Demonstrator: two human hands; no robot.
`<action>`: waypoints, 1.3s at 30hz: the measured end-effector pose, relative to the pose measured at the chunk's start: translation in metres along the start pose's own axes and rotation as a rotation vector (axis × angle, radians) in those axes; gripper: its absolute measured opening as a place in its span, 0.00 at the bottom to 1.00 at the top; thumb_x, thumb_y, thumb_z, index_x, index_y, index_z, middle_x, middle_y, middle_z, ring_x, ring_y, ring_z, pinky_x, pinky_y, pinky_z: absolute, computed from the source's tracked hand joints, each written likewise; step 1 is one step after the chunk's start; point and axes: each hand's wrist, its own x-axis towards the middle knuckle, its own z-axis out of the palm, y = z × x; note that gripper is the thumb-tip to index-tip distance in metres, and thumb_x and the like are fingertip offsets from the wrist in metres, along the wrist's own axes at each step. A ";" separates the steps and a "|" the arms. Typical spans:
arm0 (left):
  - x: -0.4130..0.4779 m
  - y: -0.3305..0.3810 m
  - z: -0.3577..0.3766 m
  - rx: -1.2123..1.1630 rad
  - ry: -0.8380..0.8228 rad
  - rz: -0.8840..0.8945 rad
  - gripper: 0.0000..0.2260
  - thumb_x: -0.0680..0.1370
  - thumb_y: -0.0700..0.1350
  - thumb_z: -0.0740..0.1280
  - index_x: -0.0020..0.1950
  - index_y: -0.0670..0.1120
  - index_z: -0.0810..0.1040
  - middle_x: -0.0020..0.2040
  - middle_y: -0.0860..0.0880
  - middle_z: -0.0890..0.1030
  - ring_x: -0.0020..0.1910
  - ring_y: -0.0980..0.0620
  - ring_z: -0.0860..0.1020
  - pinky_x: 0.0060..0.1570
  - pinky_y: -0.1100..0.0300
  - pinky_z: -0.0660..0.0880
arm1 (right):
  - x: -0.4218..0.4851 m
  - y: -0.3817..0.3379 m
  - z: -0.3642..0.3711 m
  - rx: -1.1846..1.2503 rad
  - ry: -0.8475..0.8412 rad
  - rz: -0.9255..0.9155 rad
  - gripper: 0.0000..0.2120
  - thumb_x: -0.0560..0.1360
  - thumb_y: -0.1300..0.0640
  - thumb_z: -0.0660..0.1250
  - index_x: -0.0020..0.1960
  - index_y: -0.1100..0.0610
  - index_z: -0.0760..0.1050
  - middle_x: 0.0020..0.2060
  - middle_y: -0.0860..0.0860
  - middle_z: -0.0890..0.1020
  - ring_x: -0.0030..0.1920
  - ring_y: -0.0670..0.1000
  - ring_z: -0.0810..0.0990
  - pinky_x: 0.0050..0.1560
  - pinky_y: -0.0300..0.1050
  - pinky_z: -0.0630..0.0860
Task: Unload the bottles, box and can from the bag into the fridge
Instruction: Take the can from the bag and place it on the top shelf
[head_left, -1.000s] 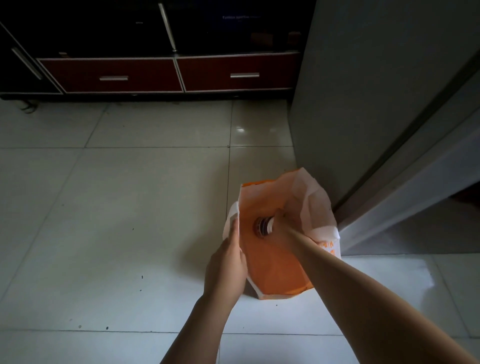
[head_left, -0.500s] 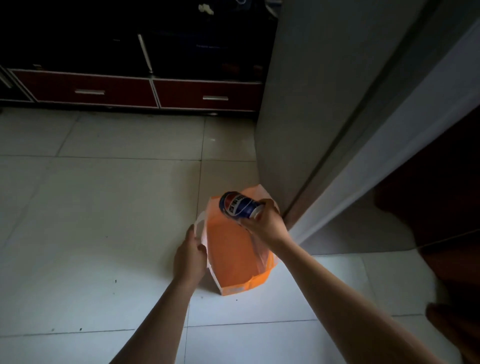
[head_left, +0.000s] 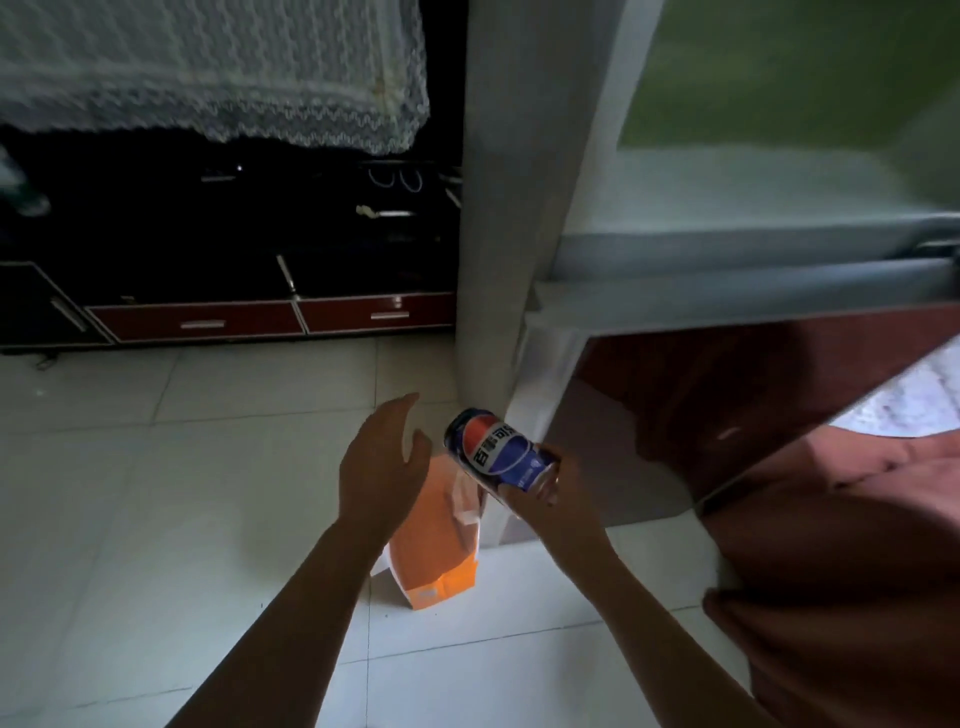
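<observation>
A blue can (head_left: 496, 452) with a red, white and blue logo lies tilted in my right hand (head_left: 548, 506), which grips its lower end above the bag. The orange paper bag (head_left: 441, 551) stands on the white tiled floor beside the fridge, partly hidden by my left forearm. My left hand (head_left: 382, 467) hovers above the bag's left edge with fingers spread, holding nothing. The grey fridge (head_left: 511, 208) rises at centre right; its dark red lower door (head_left: 675, 415) shows below a grey ledge. The bag's inside is hidden.
A dark cabinet with red drawers (head_left: 291, 319) runs along the back wall. White lace cloth (head_left: 208, 67) hangs at upper left. Reddish fabric (head_left: 841, 597) fills the lower right corner. The white tiled floor (head_left: 130, 519) spreads to the left.
My right hand has lifted the can out of the bag and raised it toward the fridge. My left hand let go of the bag's rim and opened. The view tilted upward.
</observation>
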 end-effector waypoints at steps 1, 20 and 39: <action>0.005 0.030 -0.017 -0.005 0.018 0.051 0.19 0.77 0.43 0.62 0.68 0.46 0.67 0.67 0.45 0.72 0.64 0.48 0.72 0.59 0.61 0.65 | -0.014 -0.017 -0.014 0.021 0.021 0.000 0.21 0.68 0.66 0.71 0.49 0.47 0.65 0.46 0.46 0.75 0.44 0.45 0.78 0.41 0.36 0.77; 0.118 0.341 -0.163 0.146 0.225 0.522 0.34 0.76 0.41 0.63 0.74 0.40 0.46 0.75 0.37 0.51 0.74 0.39 0.54 0.72 0.47 0.55 | -0.102 -0.250 -0.196 0.197 0.414 -0.276 0.24 0.68 0.67 0.71 0.57 0.54 0.65 0.48 0.49 0.77 0.43 0.45 0.78 0.38 0.30 0.75; 0.192 0.356 -0.176 0.441 0.533 0.719 0.35 0.74 0.47 0.66 0.74 0.43 0.49 0.72 0.33 0.49 0.72 0.36 0.47 0.72 0.46 0.50 | -0.020 -0.373 -0.223 0.186 0.535 -0.448 0.24 0.70 0.62 0.70 0.58 0.48 0.62 0.48 0.46 0.74 0.44 0.43 0.77 0.39 0.33 0.73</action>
